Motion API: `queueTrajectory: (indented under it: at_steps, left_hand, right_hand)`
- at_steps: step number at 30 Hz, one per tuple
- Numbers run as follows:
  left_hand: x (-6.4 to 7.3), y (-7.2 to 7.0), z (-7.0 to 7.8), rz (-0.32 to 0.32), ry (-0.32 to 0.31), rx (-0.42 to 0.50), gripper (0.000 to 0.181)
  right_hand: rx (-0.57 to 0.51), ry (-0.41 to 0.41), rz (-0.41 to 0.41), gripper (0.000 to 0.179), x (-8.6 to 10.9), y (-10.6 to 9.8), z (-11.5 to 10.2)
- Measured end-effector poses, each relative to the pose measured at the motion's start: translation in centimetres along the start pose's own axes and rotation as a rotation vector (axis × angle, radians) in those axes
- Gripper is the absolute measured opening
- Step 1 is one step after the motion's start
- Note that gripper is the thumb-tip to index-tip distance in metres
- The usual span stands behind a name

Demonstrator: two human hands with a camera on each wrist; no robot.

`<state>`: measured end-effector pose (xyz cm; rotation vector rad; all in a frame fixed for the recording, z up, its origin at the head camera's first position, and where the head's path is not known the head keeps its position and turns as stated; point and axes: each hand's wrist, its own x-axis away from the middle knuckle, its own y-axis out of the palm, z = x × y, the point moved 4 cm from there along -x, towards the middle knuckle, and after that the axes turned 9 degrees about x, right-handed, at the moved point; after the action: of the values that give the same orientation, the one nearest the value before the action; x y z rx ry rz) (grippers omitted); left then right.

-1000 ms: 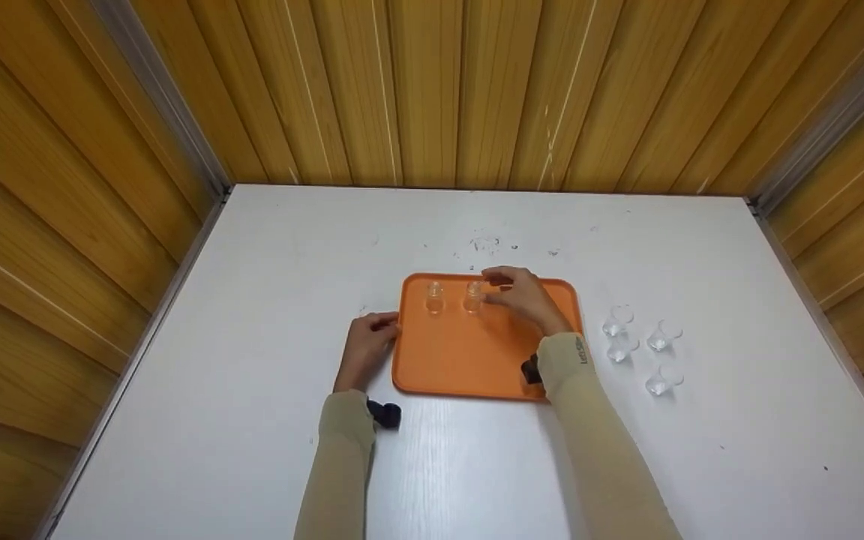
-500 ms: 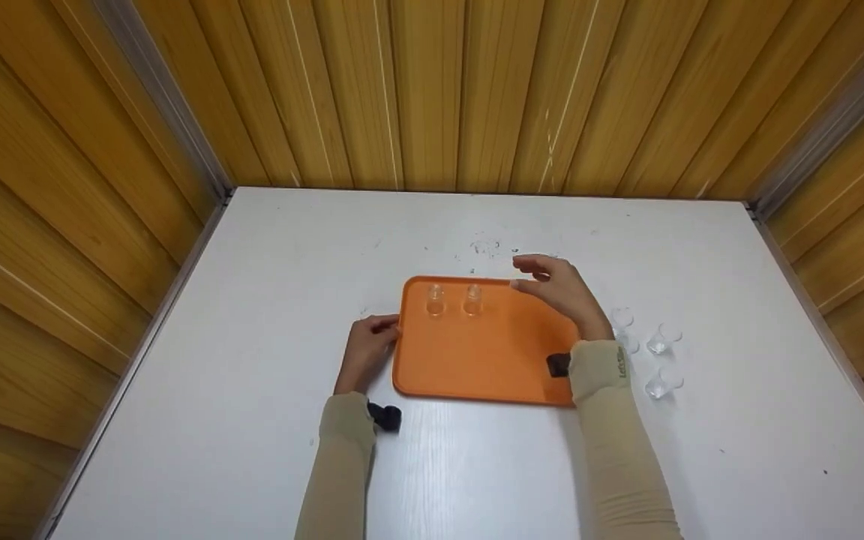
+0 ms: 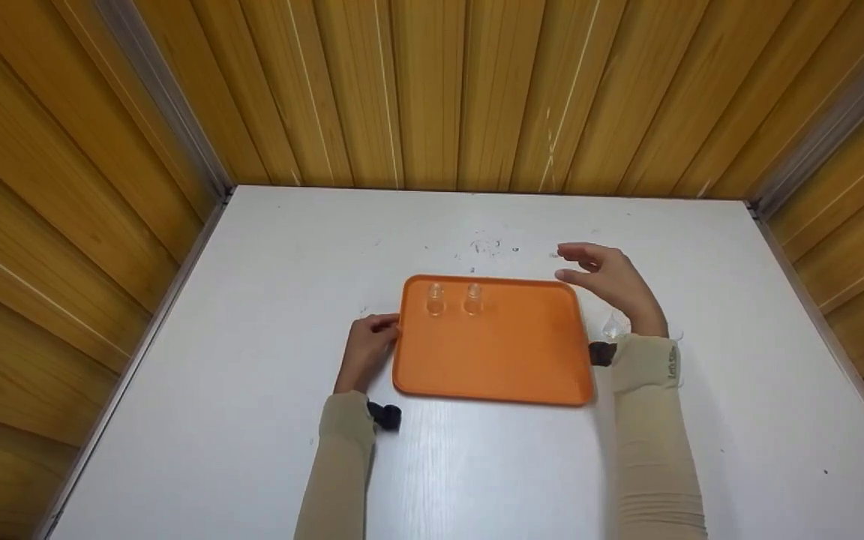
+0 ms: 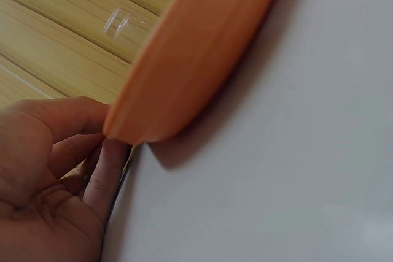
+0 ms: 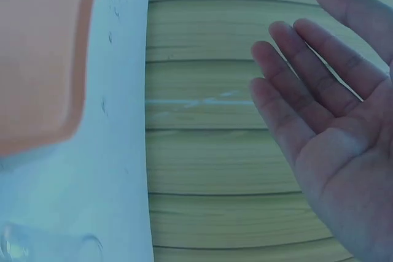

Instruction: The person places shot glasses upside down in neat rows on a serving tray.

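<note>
An orange tray (image 3: 507, 352) lies on the white table, with two small clear cups, a left one (image 3: 436, 300) and a right one (image 3: 473, 300), upright near its far left corner. At the tray's left edge, the left hand (image 3: 364, 349) pinches the rim; in the left wrist view the thumb and fingers of this hand (image 4: 55, 157) meet at the orange edge. Past the far right corner the right hand (image 3: 612, 281) hovers with nothing in it. Its fingers (image 5: 288, 99) are spread and relaxed in the right wrist view.
Beside the tray's right edge stands another clear cup (image 3: 613, 326), partly covered by the right wrist. More clear cups there are mostly hidden behind the sleeve (image 3: 649, 367). Wood-patterned walls (image 3: 432, 90) border the table at the back and sides.
The right hand has drawn away from the right cup on the tray, moving rightward past the tray's edge, its arm now covering the loose cups. The left hand has stayed in place.
</note>
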<state>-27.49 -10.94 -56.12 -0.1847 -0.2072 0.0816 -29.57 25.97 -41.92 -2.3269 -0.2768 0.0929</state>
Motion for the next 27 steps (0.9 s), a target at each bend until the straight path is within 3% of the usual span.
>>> queueTrajectory:
  at_steps: [12, 27]
  left_hand:
    - [0.1, -0.1, 0.0, 0.002, -0.043, 0.01, 0.025]
    - [0.2, -0.1, 0.0, 0.002, -0.035, 0.002, 0.026]
  right_hand:
    - [0.056, 0.058, -0.069, 0.062, 2.1, -3.7, 2.1]
    - [0.169, 0.105, -0.18, 0.069, 4.4, -6.8, 5.9]
